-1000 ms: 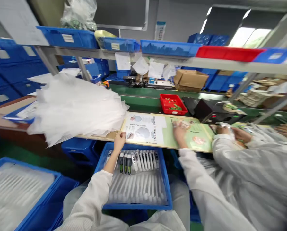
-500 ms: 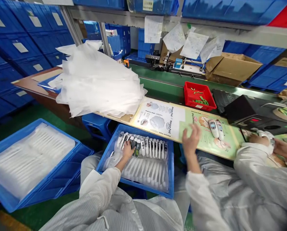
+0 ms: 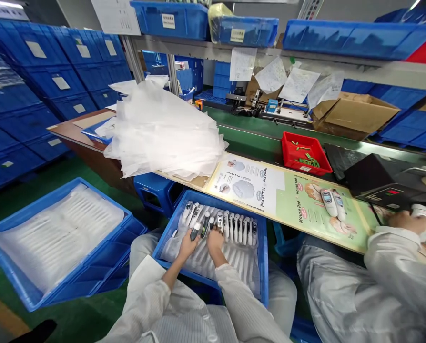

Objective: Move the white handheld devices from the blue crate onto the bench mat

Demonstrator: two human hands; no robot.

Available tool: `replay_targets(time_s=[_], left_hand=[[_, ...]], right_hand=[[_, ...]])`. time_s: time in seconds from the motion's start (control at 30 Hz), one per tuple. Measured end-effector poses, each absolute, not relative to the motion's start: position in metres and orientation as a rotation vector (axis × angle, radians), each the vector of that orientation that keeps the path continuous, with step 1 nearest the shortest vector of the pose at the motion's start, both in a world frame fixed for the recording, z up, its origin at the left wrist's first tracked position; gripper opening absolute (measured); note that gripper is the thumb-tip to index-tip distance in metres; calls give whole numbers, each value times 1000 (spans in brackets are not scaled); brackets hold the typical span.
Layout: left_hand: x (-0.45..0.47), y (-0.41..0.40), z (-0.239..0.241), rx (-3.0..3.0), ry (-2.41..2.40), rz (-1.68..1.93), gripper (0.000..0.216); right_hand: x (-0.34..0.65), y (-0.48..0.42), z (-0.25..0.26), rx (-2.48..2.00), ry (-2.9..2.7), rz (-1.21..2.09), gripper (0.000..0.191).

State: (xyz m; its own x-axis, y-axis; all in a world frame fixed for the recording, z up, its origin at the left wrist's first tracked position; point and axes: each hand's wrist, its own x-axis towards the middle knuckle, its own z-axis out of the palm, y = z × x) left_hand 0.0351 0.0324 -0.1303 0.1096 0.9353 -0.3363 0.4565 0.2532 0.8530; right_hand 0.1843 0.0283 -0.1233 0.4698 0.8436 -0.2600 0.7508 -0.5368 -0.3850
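Observation:
A blue crate (image 3: 265, 267) rests on my lap, holding a row of white handheld thermometers (image 3: 236, 228) with small dark displays. Several in the left half lie turned, showing dark open battery bays; green cells show in one thermometer (image 3: 205, 225). My left hand (image 3: 187, 247) is closed on a thermometer (image 3: 195, 231) with a dark bay, lifted slightly at the row's left part. Just beside it, my right hand (image 3: 216, 240) has its fingers curled round the top of another thermometer (image 3: 211, 222), which they partly cover. White foam wrap (image 3: 213, 264) covers the crate's nearer half.
A second blue crate (image 3: 127, 224) with wrapped rows stands at left. White foam sheets (image 3: 166, 131) are piled on the bench. A red bin (image 3: 330, 166) holds green batteries. Two thermometers (image 3: 332, 202) lie on the printed board (image 3: 277, 209). A co-worker's hands (image 3: 408, 221) are at right.
My right hand has come from above the printed board, down and left into the crate. My left hand has drawn back slightly with a thermometer. The view has tilted up and left.

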Motion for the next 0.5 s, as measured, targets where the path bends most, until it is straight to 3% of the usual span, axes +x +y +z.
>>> replay_targets(time_s=[0.2,0.37,0.5], left_hand=[[10,-29,-90,781,1299,620,68],[2,-46,-39,368,923,746,48],[12,-34,-6,408,775,753,44]], right_hand=[[193,32,-116,-2479,-1286,724,45],[216,-6,-105,-2239,-1136,752,45],[234,-41,-71,-1880,-934,668,54]])
